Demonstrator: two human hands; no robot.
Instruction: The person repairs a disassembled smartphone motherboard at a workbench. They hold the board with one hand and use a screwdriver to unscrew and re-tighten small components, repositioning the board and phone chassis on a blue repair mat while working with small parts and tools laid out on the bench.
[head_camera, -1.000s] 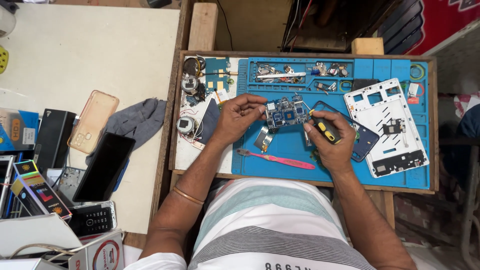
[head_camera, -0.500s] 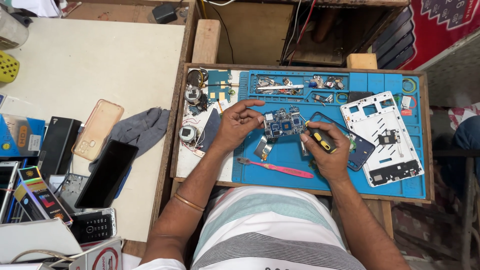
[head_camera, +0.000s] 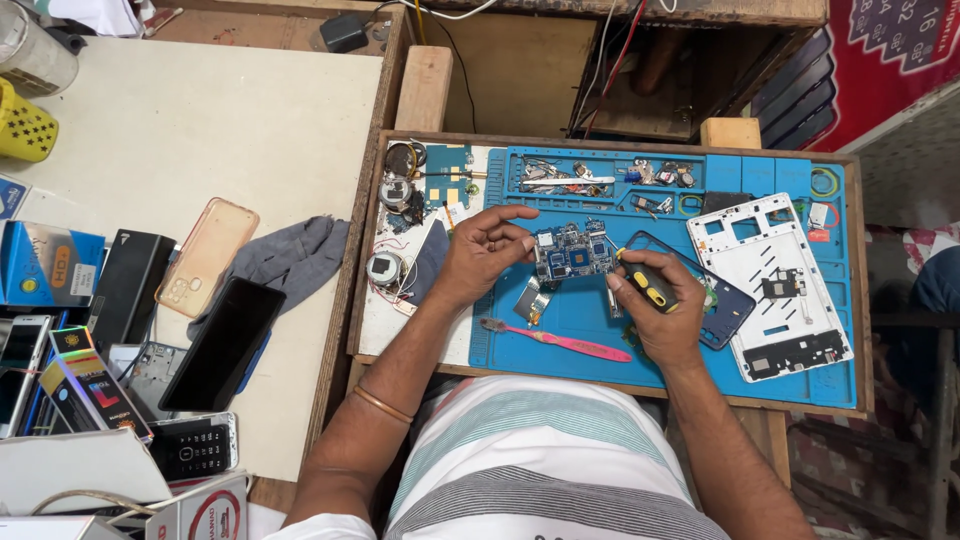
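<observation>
A blue phone circuit board (head_camera: 572, 251) lies on the blue repair mat (head_camera: 600, 320). My left hand (head_camera: 482, 255) rests on the mat with its fingertips pressing the board's left edge. My right hand (head_camera: 655, 305) is closed around a black and yellow screwdriver (head_camera: 648, 283), whose tip points at the board's right edge. A pink toothbrush (head_camera: 556, 340) lies on the mat just in front of both hands. A small metal shield plate (head_camera: 532, 298) sits below the board.
A white phone frame (head_camera: 775, 280) and a dark blue bezel (head_camera: 722, 305) lie right of my hand. Small parts fill the mat's top trays (head_camera: 600, 178). On the left table are a grey cloth (head_camera: 290, 255), a black phone (head_camera: 222, 343), a clear case (head_camera: 205, 255) and boxes (head_camera: 45, 262).
The view has shifted downward a little. My hands stay on the circuit board and the screwdriver with hardly any movement.
</observation>
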